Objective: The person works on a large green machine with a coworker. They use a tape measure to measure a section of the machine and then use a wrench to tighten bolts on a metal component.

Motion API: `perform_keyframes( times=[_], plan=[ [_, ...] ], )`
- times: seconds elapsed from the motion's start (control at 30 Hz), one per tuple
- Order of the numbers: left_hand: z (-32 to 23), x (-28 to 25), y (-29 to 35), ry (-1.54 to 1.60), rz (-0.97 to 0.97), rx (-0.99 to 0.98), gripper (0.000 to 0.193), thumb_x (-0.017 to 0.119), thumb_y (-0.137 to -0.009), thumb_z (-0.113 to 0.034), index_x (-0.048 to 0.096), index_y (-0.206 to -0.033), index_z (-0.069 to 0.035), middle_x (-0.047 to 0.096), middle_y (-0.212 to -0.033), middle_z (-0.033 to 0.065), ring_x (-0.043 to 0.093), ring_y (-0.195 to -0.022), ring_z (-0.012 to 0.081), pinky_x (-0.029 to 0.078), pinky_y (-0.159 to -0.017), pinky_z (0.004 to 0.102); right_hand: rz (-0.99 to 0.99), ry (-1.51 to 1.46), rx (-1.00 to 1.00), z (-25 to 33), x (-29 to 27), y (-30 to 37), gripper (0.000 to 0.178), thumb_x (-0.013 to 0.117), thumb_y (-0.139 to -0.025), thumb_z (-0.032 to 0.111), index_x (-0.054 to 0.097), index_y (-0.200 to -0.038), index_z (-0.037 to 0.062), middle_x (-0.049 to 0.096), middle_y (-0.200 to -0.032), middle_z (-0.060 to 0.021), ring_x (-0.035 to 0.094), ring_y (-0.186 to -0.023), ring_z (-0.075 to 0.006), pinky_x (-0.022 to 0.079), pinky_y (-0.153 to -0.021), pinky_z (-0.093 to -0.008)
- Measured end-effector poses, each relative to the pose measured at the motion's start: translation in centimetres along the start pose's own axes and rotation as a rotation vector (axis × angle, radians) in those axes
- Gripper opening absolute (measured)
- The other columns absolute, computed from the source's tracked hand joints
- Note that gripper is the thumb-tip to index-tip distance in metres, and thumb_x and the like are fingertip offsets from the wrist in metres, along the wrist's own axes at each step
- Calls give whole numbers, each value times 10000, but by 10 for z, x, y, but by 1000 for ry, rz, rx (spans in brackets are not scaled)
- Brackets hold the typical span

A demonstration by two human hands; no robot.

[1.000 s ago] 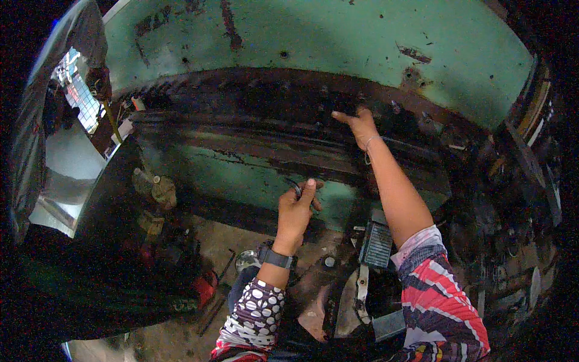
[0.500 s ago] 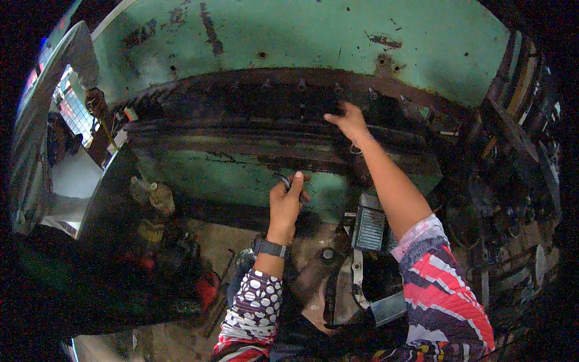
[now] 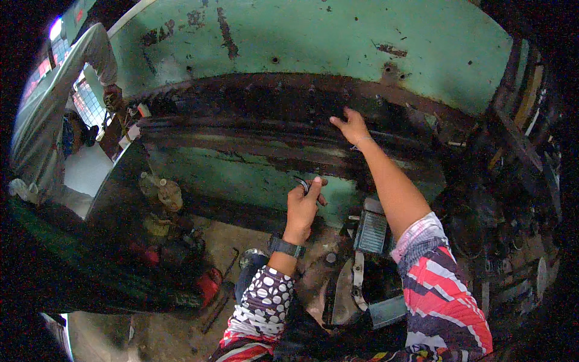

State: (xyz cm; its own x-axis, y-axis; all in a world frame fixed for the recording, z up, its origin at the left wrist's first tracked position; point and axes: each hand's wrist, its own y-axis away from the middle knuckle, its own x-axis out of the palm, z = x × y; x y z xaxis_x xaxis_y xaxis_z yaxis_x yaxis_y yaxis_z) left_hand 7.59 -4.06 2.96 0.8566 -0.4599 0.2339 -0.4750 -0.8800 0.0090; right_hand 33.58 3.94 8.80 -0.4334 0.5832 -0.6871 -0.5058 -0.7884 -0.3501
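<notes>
In front of me is a large green machine body (image 3: pixel 338 42) with worn paint and a dark recess running across it. A row of small bolt-like metal points (image 3: pixel 312 89) lines the recess. My right hand (image 3: pixel 353 128) reaches up to the recess edge, thumb and forefinger apart, with nothing visible between them; its other fingers are partly hidden. Lower and to the left, my left hand (image 3: pixel 303 208) is closed around a small curved grey metal tool (image 3: pixel 301 183), of which only the bent end shows. A dark watch (image 3: pixel 285 247) is on that wrist.
Below my right forearm stands a metal foot pedal (image 3: pixel 371 232) with a ribbed top. Bottles (image 3: pixel 169 194) and a red object (image 3: pixel 209 286) lie at the left, near a thin bent rod (image 3: pixel 232 262). Another person's hand (image 3: pixel 113 98) is at the machine's far left end.
The whole scene has shifted slightly right and down in view. My right hand's forefinger has drawn back a little from the bolt row. My left hand keeps its grip on the curved tool.
</notes>
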Motion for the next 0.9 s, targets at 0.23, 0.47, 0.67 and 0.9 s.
perform_keyframes(
  times=[0.23,0.47,0.67,0.9],
  plan=[
    [-22,-7,5,-96,-56,-45,374,584,-1010,-373,729,-1045,-30,612,-668,-13,420,-563,42,321,-520,244,-45,-208,-2,-29,23,-9,820,749,-872,406,429,-1405,-129,510,-1402,-310,523,-1314,-363,425,-1082,-405],
    [-19,-5,5,-84,-47,-17,365,584,-1010,-372,727,-1021,-37,609,-654,-13,406,-536,36,310,-498,238,-50,-162,1,-24,14,-11,792,767,-861,392,466,-1373,-132,534,-1379,-306,539,-1298,-358,433,-1074,-403],
    [-6,-11,0,-34,-67,-38,353,590,-1006,-366,731,-1012,-42,605,-659,-20,410,-542,32,311,-499,235,-31,-189,-6,-25,18,-11,797,774,-853,415,484,-1358,-129,569,-1341,-300,556,-1280,-355,442,-1062,-396],
    [-7,11,-2,-109,12,174,367,614,-990,-375,748,-1005,-34,658,-763,9,551,-673,111,438,-611,292,-171,43,-50,-84,-13,-26,761,792,-814,443,562,-1302,-92,597,-1306,-286,580,-1235,-371,452,-1049,-426]
  ],
)
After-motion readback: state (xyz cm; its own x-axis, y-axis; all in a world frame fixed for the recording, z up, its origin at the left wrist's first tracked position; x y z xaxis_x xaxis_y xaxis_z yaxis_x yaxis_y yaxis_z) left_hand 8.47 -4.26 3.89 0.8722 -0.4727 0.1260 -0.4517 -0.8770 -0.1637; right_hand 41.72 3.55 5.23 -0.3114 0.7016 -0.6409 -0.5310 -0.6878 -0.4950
